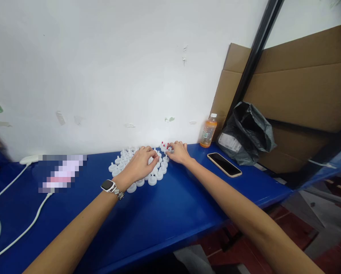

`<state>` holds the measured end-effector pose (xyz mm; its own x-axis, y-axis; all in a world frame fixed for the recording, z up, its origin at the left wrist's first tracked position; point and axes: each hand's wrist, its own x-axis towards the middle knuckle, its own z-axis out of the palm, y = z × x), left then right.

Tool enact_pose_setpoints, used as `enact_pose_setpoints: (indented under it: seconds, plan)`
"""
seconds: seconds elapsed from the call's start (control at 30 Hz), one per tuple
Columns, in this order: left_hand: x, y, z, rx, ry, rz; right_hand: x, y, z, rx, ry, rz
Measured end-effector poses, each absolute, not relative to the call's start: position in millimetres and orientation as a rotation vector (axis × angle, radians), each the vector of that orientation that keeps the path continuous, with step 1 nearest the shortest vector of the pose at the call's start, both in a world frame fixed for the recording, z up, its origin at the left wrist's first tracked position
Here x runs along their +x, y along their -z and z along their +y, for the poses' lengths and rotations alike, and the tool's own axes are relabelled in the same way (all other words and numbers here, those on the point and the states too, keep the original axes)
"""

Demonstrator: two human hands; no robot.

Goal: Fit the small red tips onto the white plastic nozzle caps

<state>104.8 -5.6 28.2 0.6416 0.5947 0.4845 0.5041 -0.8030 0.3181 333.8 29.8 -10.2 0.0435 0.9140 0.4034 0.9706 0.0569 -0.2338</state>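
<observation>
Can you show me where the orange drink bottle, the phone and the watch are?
Orange drink bottle (208, 132), head view, on its label.
Phone (224, 164), head view, middle of its dark screen.
Watch (109, 185), head view, on its face, at the left wrist.

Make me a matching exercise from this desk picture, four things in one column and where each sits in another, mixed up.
Things:
1. orange bottle
2. phone
3. wristwatch
4. black bag

Places:
A. on the left wrist
B. flat on the blue table, right of the hands
C. standing against the white wall
D. beside the cardboard, at the table's right end

Pairs: 1-C, 2-B, 3-A, 4-D
</observation>
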Motion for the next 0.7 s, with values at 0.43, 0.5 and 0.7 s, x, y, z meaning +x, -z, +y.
enact_pose_setpoints:
  seconds: [0.43,0.5,0.7]
  plan:
    - [97,-18,-7,2.639,-0.955,0.929,323,16,31,-1.615,-0.058,-1.727]
    - [88,-20,-9,2.637,-0.977,0.949,313,6,14,-1.397,-0.135,-1.762]
    - [55,-20,-20,2.606,-1.045,1.043,250,-6,-39,-0.980,-0.484,-1.834]
